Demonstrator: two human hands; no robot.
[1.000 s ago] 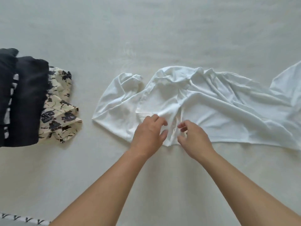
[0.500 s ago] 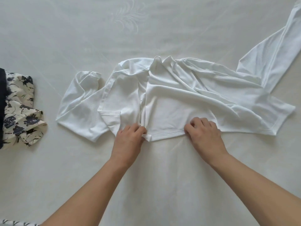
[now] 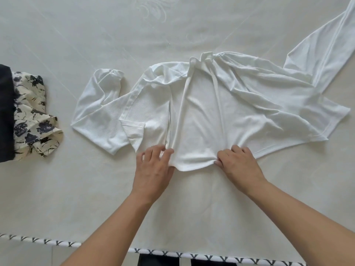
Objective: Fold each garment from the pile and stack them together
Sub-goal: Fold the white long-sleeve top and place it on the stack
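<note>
A white long-sleeved garment (image 3: 226, 104) lies rumpled across the middle of the pale bed sheet (image 3: 76, 189), one sleeve bunched at the left, the other stretching off to the upper right. My left hand (image 3: 153, 169) pinches the bottom hem at its left corner between thumb and fingers. My right hand (image 3: 238, 164) grips the same hem further right, fingers curled over the fabric. The hem sags a little between the two hands.
At the left edge sits a stack of folded clothes: a cream garment with dark floral print (image 3: 32, 116) and a black one (image 3: 5, 112) on top of it. The bed's patterned border (image 3: 172, 253) runs along the bottom.
The camera has shifted, so the garment sits lower and more to the right. Both hands stayed on the hem and drew it toward me; the left hand's fingers have spread somewhat.
</note>
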